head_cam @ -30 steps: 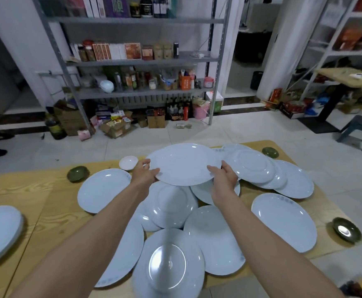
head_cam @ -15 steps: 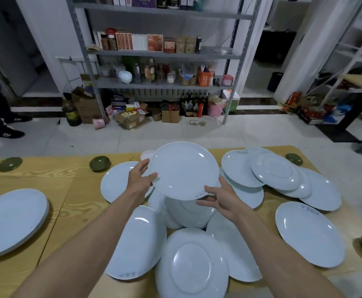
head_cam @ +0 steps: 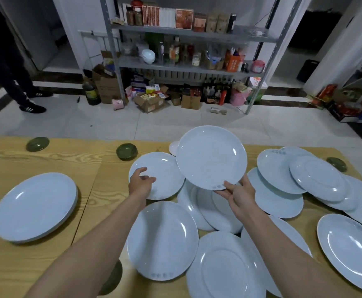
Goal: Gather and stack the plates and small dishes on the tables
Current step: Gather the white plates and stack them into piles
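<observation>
the left hand point(head_cam: 141, 183) has let go of the lifted plate point(head_cam: 211, 157) and hangs open-fingered over a plate on the table point(head_cam: 160, 168). the right hand point(head_cam: 239, 193) alone pinches the lifted plate's near rim, tilted above the pile, likely bound for the stack point(head_cam: 34, 205) at left.

Grey metal shelving unit point(head_cam: 188, 50) stood against white wall, cardboard boxes point(head_cam: 150, 100) at its base on pale tiled floor point(head_cam: 68, 121).
</observation>
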### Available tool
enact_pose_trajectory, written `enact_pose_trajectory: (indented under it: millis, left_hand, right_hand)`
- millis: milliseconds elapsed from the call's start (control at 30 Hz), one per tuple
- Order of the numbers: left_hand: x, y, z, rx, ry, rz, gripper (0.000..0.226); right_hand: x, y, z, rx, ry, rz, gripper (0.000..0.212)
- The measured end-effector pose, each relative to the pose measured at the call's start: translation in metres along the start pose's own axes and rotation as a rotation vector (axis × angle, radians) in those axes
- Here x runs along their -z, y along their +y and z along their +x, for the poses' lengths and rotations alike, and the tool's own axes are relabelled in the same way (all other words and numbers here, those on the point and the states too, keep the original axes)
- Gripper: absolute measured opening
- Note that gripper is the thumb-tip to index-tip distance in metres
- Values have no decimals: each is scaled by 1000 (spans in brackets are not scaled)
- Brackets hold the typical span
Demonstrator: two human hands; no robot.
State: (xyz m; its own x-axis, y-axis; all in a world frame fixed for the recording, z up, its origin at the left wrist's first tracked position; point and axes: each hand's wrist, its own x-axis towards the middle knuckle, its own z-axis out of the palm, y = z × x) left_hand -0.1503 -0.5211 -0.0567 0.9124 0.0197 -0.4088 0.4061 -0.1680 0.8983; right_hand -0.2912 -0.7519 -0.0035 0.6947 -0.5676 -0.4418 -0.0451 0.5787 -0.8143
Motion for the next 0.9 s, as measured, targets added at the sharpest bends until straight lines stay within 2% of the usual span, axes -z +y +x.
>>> enact_pose_trajectory:
  millis: [233,400,633,900]
  left_hand:
    - [21,-50,43,105,78,226,62]
    - [22,-68,58,161,40,114,65]
    - [27,-70,70,196,-7,-163,97]
    - [51,-43,47,140,9,-311,95]
  right_hand:
    - [-23,25,26,-17,41,29,77]
    - [-34,43,33,-46,65,21,76]
    - [-45,54,30,-62,119,12,76]
    - [-65,42,6,-37,41,56,77]
